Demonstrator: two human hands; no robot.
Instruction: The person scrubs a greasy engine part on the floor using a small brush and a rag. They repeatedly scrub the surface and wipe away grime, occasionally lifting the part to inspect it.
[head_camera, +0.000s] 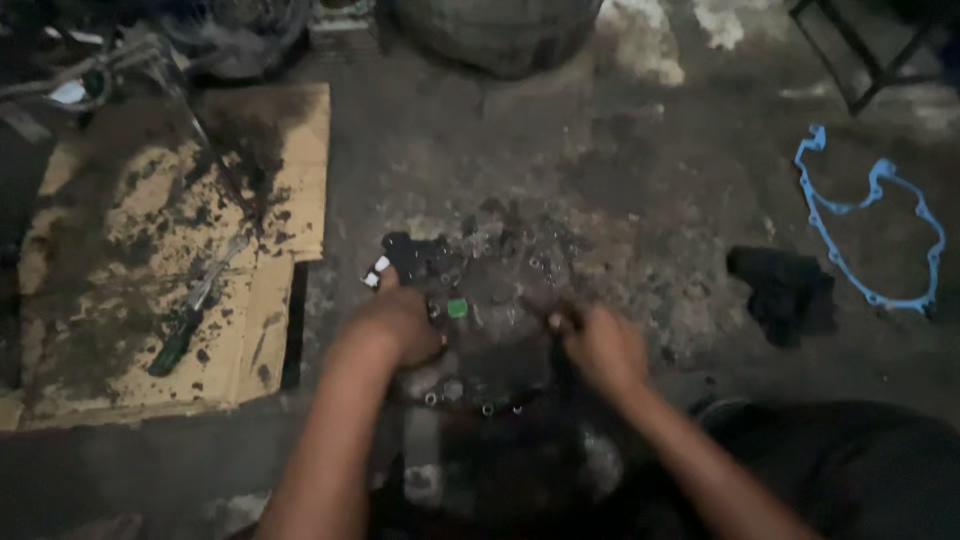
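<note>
Both hands rest on a dark, greasy engine cover (480, 320) lying on the floor (620, 180): left hand (400, 325) curled over its left edge, right hand (600, 345) pinching something small, too blurred to identify. Oil-stained cardboard (160, 260) lies left, a blue gasket (870, 225) far right.

One gasket (868, 232), one rag (785, 290), one screwdriver (185, 335)

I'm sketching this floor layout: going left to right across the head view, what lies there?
Green-handled screwdriver on the oil-stained cardboard → left hand → right hand, both on the dark metal part → black rag → blue gasket.
</note>
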